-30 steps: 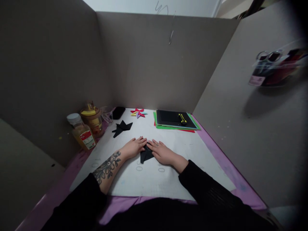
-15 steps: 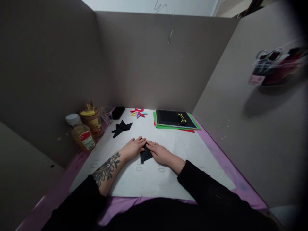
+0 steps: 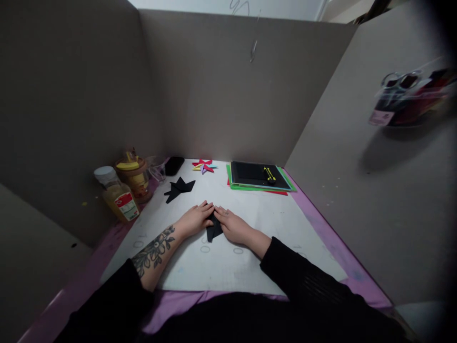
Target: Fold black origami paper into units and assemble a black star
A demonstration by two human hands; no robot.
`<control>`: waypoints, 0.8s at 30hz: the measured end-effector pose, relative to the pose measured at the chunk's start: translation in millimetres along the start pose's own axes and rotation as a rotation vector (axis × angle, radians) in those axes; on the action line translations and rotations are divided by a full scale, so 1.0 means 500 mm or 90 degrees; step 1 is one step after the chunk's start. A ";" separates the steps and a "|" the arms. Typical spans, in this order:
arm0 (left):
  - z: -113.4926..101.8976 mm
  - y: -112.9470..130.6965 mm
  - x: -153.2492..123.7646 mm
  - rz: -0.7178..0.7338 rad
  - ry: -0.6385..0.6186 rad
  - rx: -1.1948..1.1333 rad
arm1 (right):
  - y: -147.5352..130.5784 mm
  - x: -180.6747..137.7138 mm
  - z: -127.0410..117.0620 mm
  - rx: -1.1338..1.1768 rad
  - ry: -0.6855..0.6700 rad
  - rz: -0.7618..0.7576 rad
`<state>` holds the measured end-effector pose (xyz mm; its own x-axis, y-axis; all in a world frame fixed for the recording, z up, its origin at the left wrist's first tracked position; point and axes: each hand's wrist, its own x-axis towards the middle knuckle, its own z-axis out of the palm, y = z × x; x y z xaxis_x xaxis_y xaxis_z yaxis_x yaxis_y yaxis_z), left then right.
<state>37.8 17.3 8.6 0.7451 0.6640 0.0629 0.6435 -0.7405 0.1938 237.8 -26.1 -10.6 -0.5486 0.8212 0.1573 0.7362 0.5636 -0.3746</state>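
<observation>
On the white board, a folded piece of black paper lies beneath both hands, its lower point showing toward me. My left hand rests over its upper left side, fingers stretched and pressed down flat. From the other side, my right hand lies on its right edge with the fingers extended, the fingertips of both hands nearly meeting at the top. The hands hide the upper part of the paper. Farther back to the left lies another folded black paper shape. Behind it is a multicoloured paper star.
A stack of coloured paper at the back right carries a yellow and black tool. On the left stand a bottle, a brown cup, a clear cup and a dark phone-like object. A pouch with scissors hangs right.
The view has shifted very slightly. Both hands stay pressed on the black paper, and the fingertips are a touch closer together.
</observation>
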 end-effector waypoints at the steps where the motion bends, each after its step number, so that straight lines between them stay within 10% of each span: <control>1: -0.001 0.001 0.000 -0.005 0.000 0.003 | 0.000 0.000 0.001 0.000 -0.002 0.004; 24: -0.015 0.060 -0.052 0.017 0.062 -0.014 | -0.016 0.009 0.000 -0.003 -0.018 0.057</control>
<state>36.6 -21.4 19.9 0.7410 0.6515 0.1625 0.6187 -0.7565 0.2119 229.4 -26.9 -6.7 -0.4917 0.8653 0.0970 0.7847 0.4887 -0.3813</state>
